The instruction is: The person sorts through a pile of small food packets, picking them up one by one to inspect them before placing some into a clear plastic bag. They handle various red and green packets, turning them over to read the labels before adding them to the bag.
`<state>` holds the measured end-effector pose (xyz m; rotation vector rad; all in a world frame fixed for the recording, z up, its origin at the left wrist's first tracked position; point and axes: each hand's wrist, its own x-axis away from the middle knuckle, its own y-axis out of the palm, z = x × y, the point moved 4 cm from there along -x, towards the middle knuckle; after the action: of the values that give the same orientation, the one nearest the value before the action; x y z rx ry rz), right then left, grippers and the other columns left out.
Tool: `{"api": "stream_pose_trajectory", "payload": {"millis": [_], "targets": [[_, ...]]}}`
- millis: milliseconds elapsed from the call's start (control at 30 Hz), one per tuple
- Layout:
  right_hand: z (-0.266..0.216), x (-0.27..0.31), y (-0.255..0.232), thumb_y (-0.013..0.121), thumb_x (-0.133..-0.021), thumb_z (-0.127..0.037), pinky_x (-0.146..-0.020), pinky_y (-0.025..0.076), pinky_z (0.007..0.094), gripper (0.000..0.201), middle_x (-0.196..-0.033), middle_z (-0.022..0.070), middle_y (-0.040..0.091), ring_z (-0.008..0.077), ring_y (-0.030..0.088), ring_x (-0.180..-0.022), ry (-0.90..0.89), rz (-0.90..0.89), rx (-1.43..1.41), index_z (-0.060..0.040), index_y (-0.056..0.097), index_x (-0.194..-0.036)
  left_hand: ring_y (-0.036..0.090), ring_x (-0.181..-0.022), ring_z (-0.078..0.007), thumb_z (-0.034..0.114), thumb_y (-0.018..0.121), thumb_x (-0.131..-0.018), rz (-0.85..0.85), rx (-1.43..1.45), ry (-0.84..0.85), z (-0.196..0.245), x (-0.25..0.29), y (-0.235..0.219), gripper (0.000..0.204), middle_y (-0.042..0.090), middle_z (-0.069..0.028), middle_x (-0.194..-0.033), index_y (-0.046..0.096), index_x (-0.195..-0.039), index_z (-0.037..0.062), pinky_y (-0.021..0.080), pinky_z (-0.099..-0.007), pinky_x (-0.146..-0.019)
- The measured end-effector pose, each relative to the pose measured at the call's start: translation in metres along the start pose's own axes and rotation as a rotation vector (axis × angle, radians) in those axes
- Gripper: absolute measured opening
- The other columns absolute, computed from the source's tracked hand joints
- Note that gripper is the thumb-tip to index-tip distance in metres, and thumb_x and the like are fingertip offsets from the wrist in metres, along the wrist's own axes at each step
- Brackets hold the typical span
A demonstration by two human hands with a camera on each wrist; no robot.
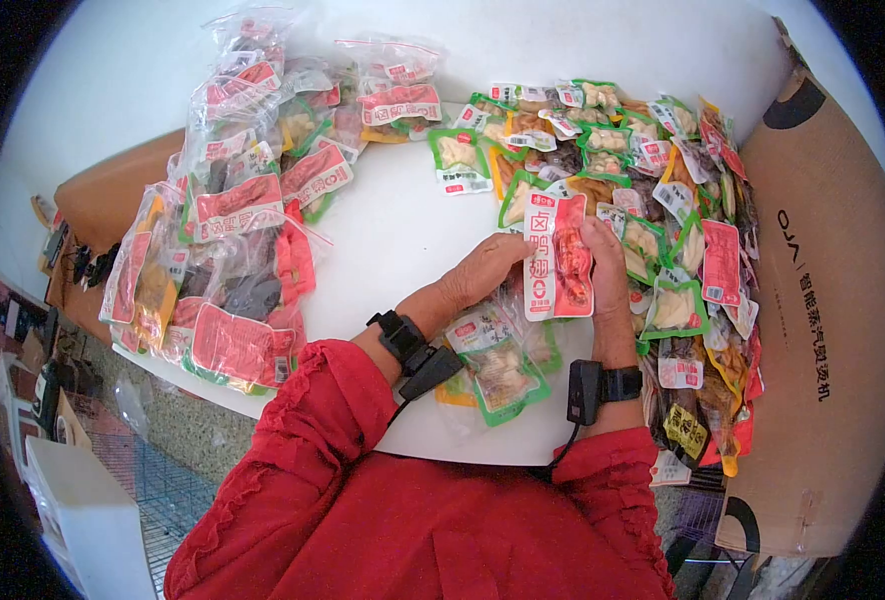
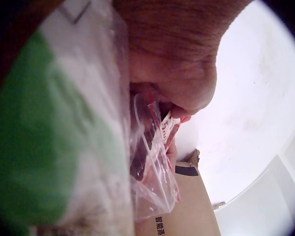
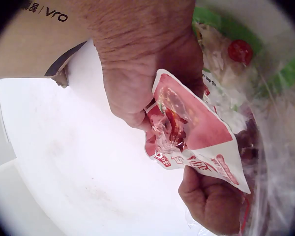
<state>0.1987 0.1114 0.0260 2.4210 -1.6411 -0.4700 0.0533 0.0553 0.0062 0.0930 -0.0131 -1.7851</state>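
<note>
Both hands hold a red and white food packet (image 1: 560, 255) upright above the table. Its clear window shows reddish-brown food, and large red characters run down the white side. My left hand (image 1: 488, 268) pinches its left edge, thumb in front in the right wrist view. Along the opposite edge, my right hand (image 1: 606, 265) grips it, the fingers partly hidden behind. Just below the hands lies a clear zip bag (image 2: 155, 196) with a red seal line, its opening close to the left hand. Inside it, a green-edged packet (image 1: 503, 370) of pale food shows.
Filled clear zip bags (image 1: 238, 210) are heaped on the left of the white table (image 1: 393, 220). Loose food packets (image 1: 673, 305) in green, yellow and red pile up on the right. A large cardboard box (image 1: 813, 300) stands beyond them; a wire cage (image 1: 163, 490) is at lower left.
</note>
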Motion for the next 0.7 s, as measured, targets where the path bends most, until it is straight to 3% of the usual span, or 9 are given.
{"api": "stream_pose_trajectory", "payload": {"millis": [700], "targets": [[0.004, -0.004, -0.004, 0.051, -0.083, -0.018, -0.064, 0.042, 0.019, 0.016, -0.079, -0.0009, 0.056, 0.0053, 0.052, -0.071, -0.012, -0.049, -0.017, -0.0024, 0.055, -0.086, 0.048, -0.053, -0.0101, 0.028, 0.039, -0.087, 0.024, -0.013, 0.035, 0.006, 0.003, 0.003, 0.035, 0.053, -0.003, -0.062, 0.055, -0.072, 0.0019, 0.04, -0.0254, -0.05]]}}
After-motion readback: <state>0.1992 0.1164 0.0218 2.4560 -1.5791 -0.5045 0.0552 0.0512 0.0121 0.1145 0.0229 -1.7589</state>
